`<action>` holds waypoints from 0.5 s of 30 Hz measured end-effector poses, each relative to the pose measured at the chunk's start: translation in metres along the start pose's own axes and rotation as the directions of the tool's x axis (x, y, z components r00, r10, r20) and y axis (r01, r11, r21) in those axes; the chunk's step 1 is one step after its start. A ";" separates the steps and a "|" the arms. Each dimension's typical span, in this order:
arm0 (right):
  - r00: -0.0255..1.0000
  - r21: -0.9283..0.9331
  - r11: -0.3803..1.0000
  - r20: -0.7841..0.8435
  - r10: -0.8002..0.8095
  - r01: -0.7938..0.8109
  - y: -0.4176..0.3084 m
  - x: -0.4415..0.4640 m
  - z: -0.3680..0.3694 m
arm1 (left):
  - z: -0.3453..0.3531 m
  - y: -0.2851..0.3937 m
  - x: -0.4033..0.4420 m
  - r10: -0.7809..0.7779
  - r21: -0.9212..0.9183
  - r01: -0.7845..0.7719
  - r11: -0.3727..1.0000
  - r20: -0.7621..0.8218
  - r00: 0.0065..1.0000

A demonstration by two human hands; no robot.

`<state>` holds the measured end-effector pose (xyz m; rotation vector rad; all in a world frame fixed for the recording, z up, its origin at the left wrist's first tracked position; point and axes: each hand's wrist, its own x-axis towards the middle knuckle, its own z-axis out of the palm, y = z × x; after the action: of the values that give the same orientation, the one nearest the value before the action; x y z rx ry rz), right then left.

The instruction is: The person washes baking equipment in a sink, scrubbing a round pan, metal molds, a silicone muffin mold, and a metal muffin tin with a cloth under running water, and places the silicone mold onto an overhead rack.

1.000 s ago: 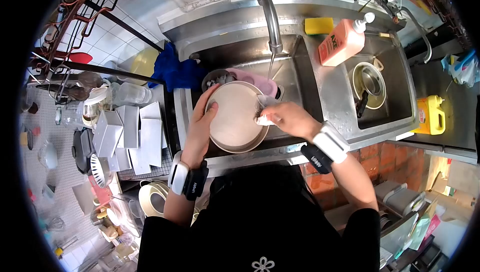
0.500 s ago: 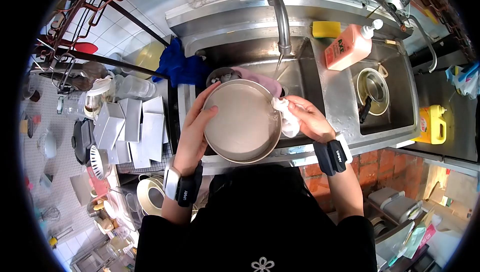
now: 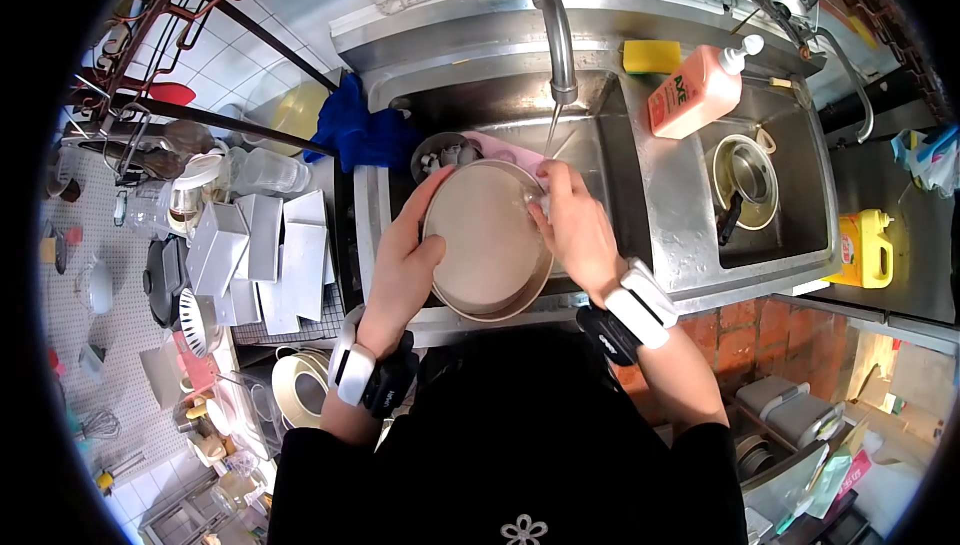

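A round, light-coloured cake pan (image 3: 485,240) is tilted over the front of the sink basin, its inside facing me. My left hand (image 3: 408,255) grips its left edge, thumb over the rim and fingers behind. Closed at the upper right rim is my right hand (image 3: 578,230), holding a wet white cloth that its fingers now mostly hide. From the faucet (image 3: 564,85) a thin stream of water runs just behind that hand. Behind the pan, a pink tray (image 3: 515,155) and a metal bowl (image 3: 440,153) with small metal pieces lie in the basin.
Blue gloves (image 3: 365,130) hang at the basin's left corner. A yellow sponge (image 3: 652,57) and a pink soap bottle (image 3: 695,95) stand on the ledge. The right basin holds nested pans (image 3: 745,180). Metal loaf tins (image 3: 265,245) crowd the left rack.
My right hand has turned and moved left and up along the pan's rim, covering most of the cloth. The pan has shifted slightly right at its left edge, and my left hand with it.
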<state>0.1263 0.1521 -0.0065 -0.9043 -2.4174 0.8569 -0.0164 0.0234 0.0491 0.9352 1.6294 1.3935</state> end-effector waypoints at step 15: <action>0.990 0.185 0.979 -0.098 0.106 -0.087 0.032 0.019 0.046 | 0.005 -0.012 0.015 0.251 0.265 -0.221 0.939 -0.085 0.964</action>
<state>0.1006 0.1662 -0.0577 -0.9776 -2.1793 1.0177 -0.0187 0.0370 0.0351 1.2533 1.8646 1.4444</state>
